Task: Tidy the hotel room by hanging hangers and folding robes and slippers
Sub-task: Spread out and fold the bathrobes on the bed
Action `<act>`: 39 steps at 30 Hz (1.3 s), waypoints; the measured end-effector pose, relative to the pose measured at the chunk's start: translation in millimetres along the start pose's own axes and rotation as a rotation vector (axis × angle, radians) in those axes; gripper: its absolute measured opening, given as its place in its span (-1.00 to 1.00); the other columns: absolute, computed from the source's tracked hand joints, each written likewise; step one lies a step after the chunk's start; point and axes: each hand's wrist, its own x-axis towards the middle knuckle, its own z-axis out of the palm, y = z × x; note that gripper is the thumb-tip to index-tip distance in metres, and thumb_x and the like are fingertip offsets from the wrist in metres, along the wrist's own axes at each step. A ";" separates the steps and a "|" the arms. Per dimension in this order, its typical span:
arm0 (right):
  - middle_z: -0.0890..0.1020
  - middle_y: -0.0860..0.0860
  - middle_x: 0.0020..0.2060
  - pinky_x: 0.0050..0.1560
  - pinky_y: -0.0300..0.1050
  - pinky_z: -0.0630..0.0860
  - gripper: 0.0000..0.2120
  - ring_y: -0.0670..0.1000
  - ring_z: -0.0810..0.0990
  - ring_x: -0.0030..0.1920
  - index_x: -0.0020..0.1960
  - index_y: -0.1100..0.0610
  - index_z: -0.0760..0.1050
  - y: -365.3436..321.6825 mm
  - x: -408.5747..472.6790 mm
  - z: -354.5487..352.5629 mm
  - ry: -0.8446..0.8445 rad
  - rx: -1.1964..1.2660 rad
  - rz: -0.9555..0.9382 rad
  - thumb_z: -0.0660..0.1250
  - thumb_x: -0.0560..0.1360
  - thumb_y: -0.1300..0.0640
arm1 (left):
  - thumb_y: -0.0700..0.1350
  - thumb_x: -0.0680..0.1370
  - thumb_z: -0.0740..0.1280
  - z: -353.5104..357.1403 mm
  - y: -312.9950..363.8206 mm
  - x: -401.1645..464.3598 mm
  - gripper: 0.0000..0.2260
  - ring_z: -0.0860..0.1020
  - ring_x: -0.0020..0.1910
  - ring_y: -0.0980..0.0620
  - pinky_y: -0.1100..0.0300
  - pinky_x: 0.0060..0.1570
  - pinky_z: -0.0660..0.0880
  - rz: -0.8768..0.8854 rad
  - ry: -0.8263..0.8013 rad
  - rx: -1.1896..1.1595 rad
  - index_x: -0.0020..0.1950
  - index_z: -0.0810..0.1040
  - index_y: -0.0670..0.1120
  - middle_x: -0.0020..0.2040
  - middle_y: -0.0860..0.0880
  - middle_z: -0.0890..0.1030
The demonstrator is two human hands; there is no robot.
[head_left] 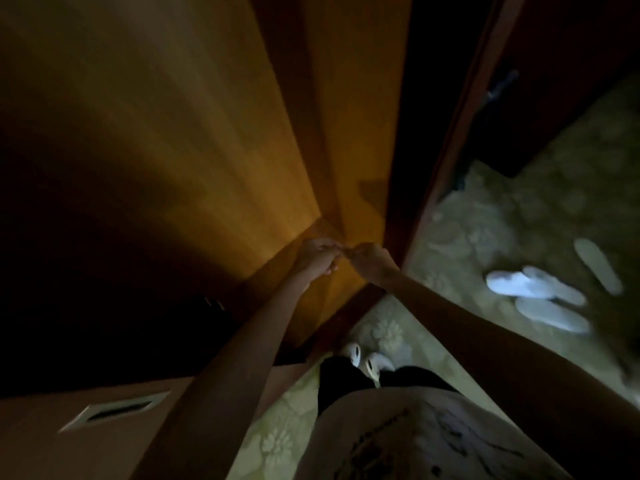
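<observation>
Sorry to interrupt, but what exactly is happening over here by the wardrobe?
A person stands facing the wooden wardrobe, both arms stretched out. The left hand and right hand meet low in front of it, fingers curled; the picture is too dark to tell whether they hold anything. White slippers lie scattered on the patterned carpet to the right.

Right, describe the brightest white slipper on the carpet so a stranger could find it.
Start at the patterned green carpet right of the wooden wardrobe. A cluster of pale slippers lies there, blurred. The bright white slipper is at its left end, showing a closed toe, while its neighbours look duller and flatter.
</observation>
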 end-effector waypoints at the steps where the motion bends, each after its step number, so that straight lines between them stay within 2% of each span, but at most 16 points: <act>1: 0.64 0.17 0.12 0.09 -0.05 0.49 -0.66 0.18 0.60 0.15 0.20 0.19 0.58 13.8 -5.8 -5.6 0.010 0.021 0.053 0.27 0.59 -0.03 | -0.18 0.60 0.36 16.6 -6.1 9.2 -0.92 0.56 -0.37 0.08 0.26 -0.38 0.47 -0.012 -0.067 0.055 -0.06 0.64 -0.08 -0.14 -0.09 0.66; 6: 0.70 0.16 -0.01 -0.02 -0.09 0.50 -0.70 0.16 0.64 0.05 -0.01 0.19 0.64 118.9 -43.2 -8.5 0.176 0.180 0.334 0.31 0.57 -0.04 | -0.18 0.60 0.35 98.4 -36.7 31.6 -0.91 0.57 -0.39 0.10 0.31 -0.46 0.47 -0.016 -0.388 0.393 0.01 0.66 -0.12 -0.19 -0.05 0.67; 9: 0.70 0.19 -0.04 -0.13 -0.15 0.43 -0.67 0.20 0.65 0.04 -0.02 0.25 0.67 166.6 -73.8 -0.1 0.287 0.284 0.511 0.30 0.57 -0.01 | -0.20 0.60 0.35 137.6 -52.8 27.1 -0.88 0.54 -0.41 0.10 0.34 -0.50 0.43 0.019 -0.570 0.572 0.06 0.65 -0.21 -0.18 -0.10 0.66; 11: 0.70 0.21 -0.06 -0.11 -0.11 0.47 -0.70 0.21 0.65 0.01 -0.05 0.26 0.67 193.6 -96.1 13.4 0.341 0.378 0.616 0.31 0.54 0.03 | -0.19 0.60 0.36 162.5 -62.2 21.5 -0.85 0.54 -0.40 0.08 0.32 -0.48 0.43 0.063 -0.673 0.703 0.06 0.66 -0.25 -0.17 -0.12 0.66; 14: 0.69 0.18 -0.09 -0.13 -0.10 0.50 -0.72 0.18 0.65 -0.04 -0.01 0.22 0.67 228.0 -130.2 37.9 0.427 0.528 0.758 0.32 0.50 0.03 | -0.19 0.59 0.36 199.1 -75.7 12.5 -0.87 0.55 -0.40 0.09 0.32 -0.49 0.45 0.120 -0.807 0.900 0.04 0.67 -0.21 -0.17 -0.10 0.66; 17: 0.68 0.13 -0.09 -0.25 -0.16 0.45 -0.62 0.14 0.65 -0.10 0.04 0.18 0.65 263.9 -166.5 65.9 0.536 0.686 0.892 0.31 0.46 -0.09 | -0.20 0.57 0.35 239.1 -86.2 -2.7 -0.88 0.57 -0.36 0.05 0.24 -0.39 0.49 0.186 -0.944 1.092 -0.06 0.68 -0.16 -0.19 -0.09 0.69; 20: 0.70 0.12 -0.10 -0.22 -0.14 0.51 -0.71 0.11 0.64 -0.12 -0.02 0.16 0.65 293.8 -206.0 90.9 0.680 0.877 0.998 0.30 0.45 -0.02 | -0.19 0.56 0.36 287.3 -96.1 -29.9 -0.88 0.62 -0.30 0.02 0.12 -0.25 0.56 0.267 -1.061 1.273 -0.09 0.70 -0.13 -0.20 -0.09 0.71; 22: 0.69 0.16 -0.12 -0.17 -0.10 0.52 -0.73 0.14 0.64 -0.11 -0.05 0.22 0.64 306.5 -233.7 103.3 0.752 0.981 1.050 0.29 0.47 0.05 | -0.20 0.57 0.36 323.6 -103.2 -53.7 -0.88 0.61 -0.34 0.03 0.14 -0.27 0.57 0.329 -1.141 1.370 -0.09 0.69 -0.14 -0.24 -0.06 0.70; 25: 0.70 0.22 -0.13 -0.09 0.01 0.60 -0.72 0.19 0.66 -0.11 -0.07 0.29 0.64 327.4 -273.3 122.0 0.852 1.141 1.124 0.28 0.48 0.09 | -0.20 0.57 0.35 379.0 -115.1 -96.8 -0.85 0.58 -0.40 0.06 0.25 -0.42 0.48 0.434 -1.252 1.522 -0.18 0.65 -0.09 -0.30 -0.02 0.67; 29: 0.71 0.21 -0.15 -0.05 0.03 0.60 -0.70 0.18 0.66 -0.14 -0.03 0.35 0.63 355.0 -331.7 151.4 0.951 1.317 1.225 0.28 0.47 0.13 | -0.18 0.56 0.35 448.5 -137.2 -161.8 -0.84 0.60 -0.36 0.02 0.21 -0.36 0.52 0.580 -1.359 1.689 -0.20 0.67 -0.10 -0.25 -0.09 0.70; 33: 0.69 0.25 -0.02 -0.06 0.04 0.60 -0.69 0.05 0.53 -0.24 0.04 0.38 0.61 386.4 -386.9 166.5 1.014 1.433 1.305 0.27 0.51 0.15 | -0.22 0.57 0.33 516.6 -146.0 -227.1 -0.84 0.61 -0.35 0.03 0.25 -0.42 0.53 0.700 -1.451 1.767 -0.15 0.68 -0.15 -0.22 -0.10 0.70; 36: 0.69 0.27 -0.03 -0.16 -0.02 0.56 -0.70 0.06 0.55 -0.24 0.04 0.39 0.62 425.9 -417.5 153.3 1.062 1.480 1.276 0.27 0.54 0.17 | -0.20 0.60 0.32 565.7 -143.4 -267.9 -0.85 0.58 -0.39 0.08 0.31 -0.50 0.47 0.761 -1.472 1.754 -0.08 0.67 -0.15 -0.23 -0.07 0.68; 39: 0.72 0.19 -0.08 0.01 0.04 0.62 -0.73 0.12 0.69 -0.07 0.02 0.29 0.66 471.1 -442.8 109.1 1.123 1.485 1.192 0.28 0.56 0.13 | -0.18 0.61 0.32 609.8 -135.3 -290.2 -0.87 0.60 -0.36 0.05 0.28 -0.47 0.49 0.796 -1.460 1.720 -0.05 0.67 -0.13 -0.19 -0.08 0.70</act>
